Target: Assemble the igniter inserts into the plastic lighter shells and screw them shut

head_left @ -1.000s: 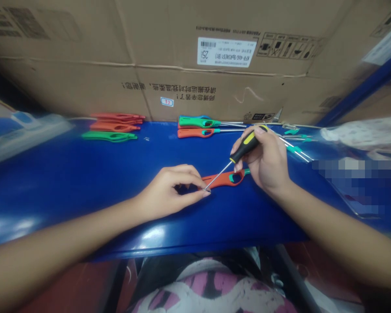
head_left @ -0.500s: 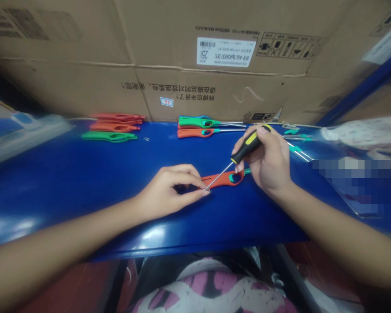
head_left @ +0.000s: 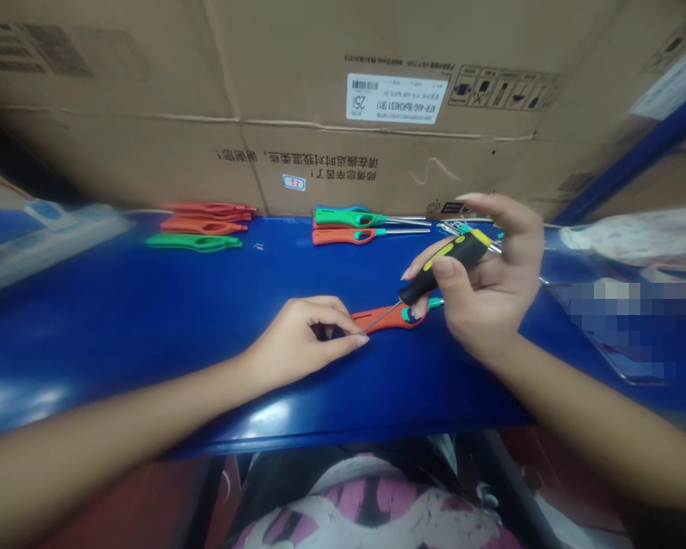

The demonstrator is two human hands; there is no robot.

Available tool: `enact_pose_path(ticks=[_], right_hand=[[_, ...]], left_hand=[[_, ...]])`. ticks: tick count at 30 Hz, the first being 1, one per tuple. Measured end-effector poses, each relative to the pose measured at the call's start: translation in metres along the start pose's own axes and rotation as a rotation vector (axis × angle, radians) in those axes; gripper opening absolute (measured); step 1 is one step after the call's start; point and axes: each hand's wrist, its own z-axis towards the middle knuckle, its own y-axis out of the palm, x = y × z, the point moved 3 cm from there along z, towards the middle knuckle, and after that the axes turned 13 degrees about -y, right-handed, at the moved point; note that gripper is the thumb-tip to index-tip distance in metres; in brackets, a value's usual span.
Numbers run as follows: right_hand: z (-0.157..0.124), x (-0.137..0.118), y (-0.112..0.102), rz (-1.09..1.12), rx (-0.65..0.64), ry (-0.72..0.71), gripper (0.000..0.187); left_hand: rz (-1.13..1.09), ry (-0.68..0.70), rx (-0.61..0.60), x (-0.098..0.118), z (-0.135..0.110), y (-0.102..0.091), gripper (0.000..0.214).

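Note:
My right hand [head_left: 492, 282] holds a black and yellow screwdriver [head_left: 443, 268], its index finger raised off the handle. The thin shaft slants down left to the fingertips of my left hand [head_left: 309, 332]. There my left thumb and fingers pinch together at the screwdriver's tip; whatever lies between them is too small to make out. An orange gas lighter [head_left: 386, 318] with a teal trigger lies under the shaft on the blue table [head_left: 206, 305]. My left fingers partly cover its handle end, and my right hand hides the end of its metal tube.
Two visible rows lie at the back: orange and green lighter shells [head_left: 197, 242] on the left, and assembled lighters [head_left: 343, 236] in the middle. Behind them stands a large cardboard box [head_left: 297, 76]. A flat, partly blurred-out device [head_left: 640, 374] lies at right.
My right hand has opened its index finger upward and shifted slightly on the screwdriver handle, which sits a bit lower. My left hand keeps its pinch at the tip.

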Motion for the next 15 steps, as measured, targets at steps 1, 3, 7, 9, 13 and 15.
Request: enact_pose_path(ticks=[1,3,7,9,13,15], right_hand=[[0.001,-0.003,0.001,-0.008,-0.025,-0.025,0.026],[0.007,-0.009,0.004,-0.027,-0.115,-0.018,0.023],[0.022,-0.024,0.011,-0.014,-0.481,0.099,0.045],[0.029,-0.031,0.014,-0.010,-0.596,0.107,0.052],[0.031,-0.031,0.019,-0.033,-0.534,0.037,0.056],[0.025,-0.024,0.021,-0.035,-0.444,-0.009,0.057]], left_hand=[[-0.015,-0.008,-0.004,0.000,0.000,0.001,0.011],[-0.033,-0.010,-0.006,0.000,0.001,0.002,0.011],[-0.049,0.007,-0.005,-0.001,0.002,0.003,0.014],[-0.062,0.024,-0.003,-0.002,0.002,0.002,0.014],[-0.053,0.064,0.012,-0.001,0.002,0.001,0.015],[-0.026,0.083,0.021,-0.001,0.002,0.000,0.015]])
